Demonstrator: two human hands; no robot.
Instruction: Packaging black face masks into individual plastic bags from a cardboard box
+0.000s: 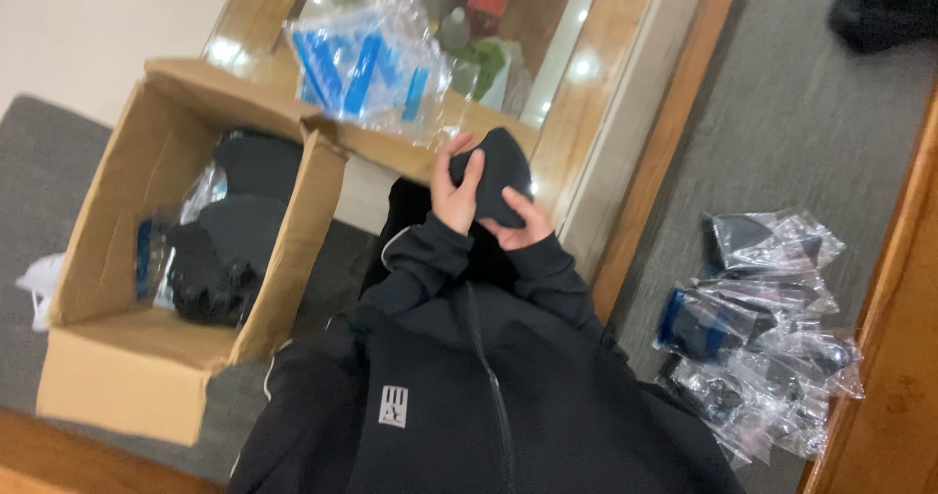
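Both my hands are raised in front of my black zip jacket (469, 386) and grip one small black fabric item (498, 167). My left hand (454, 196) clasps its left side with the thumb over the cloth. On the lower right side, my right hand (526, 228) holds it from beneath. The item is folded or bunched, and its exact kind is unclear.
An open cardboard box (117, 357) at the left holds black fabric pieces and plastic bags. A clear bag with blue stripes (366, 64) lies on its far flap. Several bagged dark items (762, 328) are piled on grey carpet at the right. A wood-framed glass panel (606, 93) stands ahead.
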